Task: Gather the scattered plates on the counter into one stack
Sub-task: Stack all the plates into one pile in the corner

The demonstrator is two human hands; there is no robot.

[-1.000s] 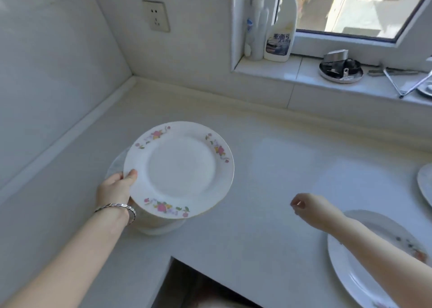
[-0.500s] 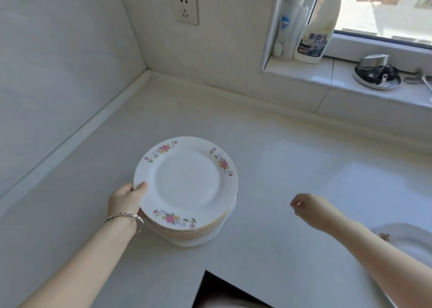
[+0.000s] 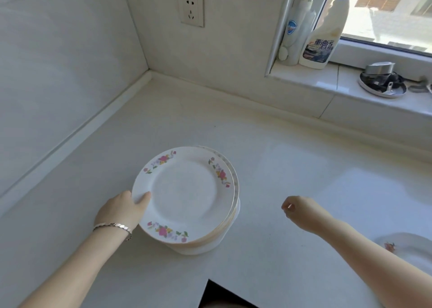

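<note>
Left hand: our left hand (image 3: 119, 210) grips the left rim of the top plate (image 3: 184, 190). The thumb (image 3: 143, 196) lies on its upper face and the other fingers are hidden under the rim.
Top plate: it sits in the centre of the frame on the stack (image 3: 205, 247), set a little to the left, so the rims beneath show as a thin crescent on the right. We cannot tell whether it rests fully or is lifted slightly on our side.
Stack: it stands on the counter (image 3: 292, 167), near the front edge at the bottom of the frame.
Right hand: our right hand (image 3: 298, 210) hovers over the counter right of centre. Its fingers are loosely curled around nothing, and it is well apart from the stack.
Loose plate: the loose plate (image 3: 411, 249) lies flat in the lower right corner, partly covered by our right forearm.
Direction: from the stack, the loose plate lies to the right and toward the bottom edge, with the right hand between the two.
Nearer hand: we judge it is the right; the left would have to cross the stack.
Axis: the plate is round, so it has no long axis and any free part of the rim will do.
Next move: we judge that the right hand has to draw back toward the lower right to reach that rim.
</note>
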